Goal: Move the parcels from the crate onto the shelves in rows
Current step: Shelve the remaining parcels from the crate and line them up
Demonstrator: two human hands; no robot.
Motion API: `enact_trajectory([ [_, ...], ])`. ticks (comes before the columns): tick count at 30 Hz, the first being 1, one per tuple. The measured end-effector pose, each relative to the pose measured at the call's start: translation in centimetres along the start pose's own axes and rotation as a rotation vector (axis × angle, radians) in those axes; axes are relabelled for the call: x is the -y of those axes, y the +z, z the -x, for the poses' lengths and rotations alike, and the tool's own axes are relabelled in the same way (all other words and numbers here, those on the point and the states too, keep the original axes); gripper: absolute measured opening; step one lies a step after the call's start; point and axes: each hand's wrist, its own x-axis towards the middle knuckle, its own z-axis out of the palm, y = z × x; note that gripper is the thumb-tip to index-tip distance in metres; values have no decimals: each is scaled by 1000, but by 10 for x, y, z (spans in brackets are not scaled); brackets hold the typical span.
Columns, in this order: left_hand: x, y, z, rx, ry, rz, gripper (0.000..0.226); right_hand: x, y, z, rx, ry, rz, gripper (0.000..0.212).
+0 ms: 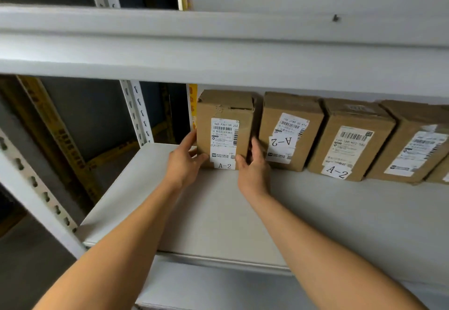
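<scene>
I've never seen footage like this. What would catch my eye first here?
Two bare arms reach in from below, the left hand and right hand gripping the sides of a brown parcel standing at the left end of a row. To its right more parcels stand side by side along the back of the grey shelf, several with white A-2 tags. Another shelf board crosses the view above.

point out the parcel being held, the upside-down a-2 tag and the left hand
held parcel (224,105): head view, upper cardboard front
upside-down A-2 tag (281,141): head view, middle of tag
left hand (183,164): head view, back of hand
</scene>
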Motion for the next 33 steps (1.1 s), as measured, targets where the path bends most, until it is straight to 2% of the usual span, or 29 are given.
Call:
enact_trajectory([
  [15,-5,20,-13,33,-5,41,77,-5,7,-20,-78,1,159,75],
  [25,-8,17,-8,56,-46,-38,80,5,-4,-11,15,57,147,76],
  [29,-10,20,8,-32,-157,-185,54,2,-24,3,73,52,100,68],
  [33,-24,35,37,-17,-91,-236,35,2,-69,21,80,-18,195,51],
])
